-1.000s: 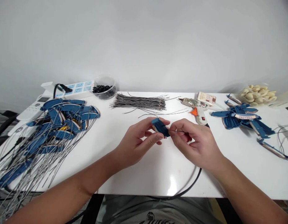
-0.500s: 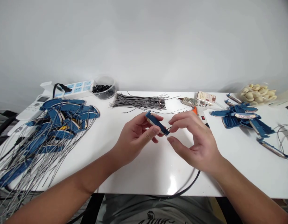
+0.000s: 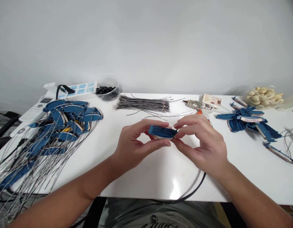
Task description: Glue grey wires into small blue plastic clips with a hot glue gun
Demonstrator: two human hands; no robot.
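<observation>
My left hand (image 3: 134, 142) grips a small curved blue plastic piece (image 3: 162, 132) between thumb and fingers, above the table's middle. The piece lies nearly level, its ribbed blue side towards me and a pale edge below. My right hand (image 3: 200, 142) is closed at the piece's right end, thumb and fingertips pinching there. A short dark tip shows by the right fingertips; whether it is a wire or part of the piece I cannot tell. Beyond my hands lies a bundle of thin dark wires (image 3: 143, 104), with several loose ones nearer me.
At left, blue pieces with wires (image 3: 72, 109) are heaped near a power strip (image 3: 81, 90) and a tub of black bits (image 3: 107, 90). A glue gun (image 3: 196, 104), a small box (image 3: 211, 99), more blue pieces (image 3: 246, 120) and a container of cream-coloured pieces (image 3: 265, 96) stand at right.
The blue piece has turned from slanting to nearly level, its ribbed side now showing. My right fingers have closed in on its right end. The view has shifted slightly.
</observation>
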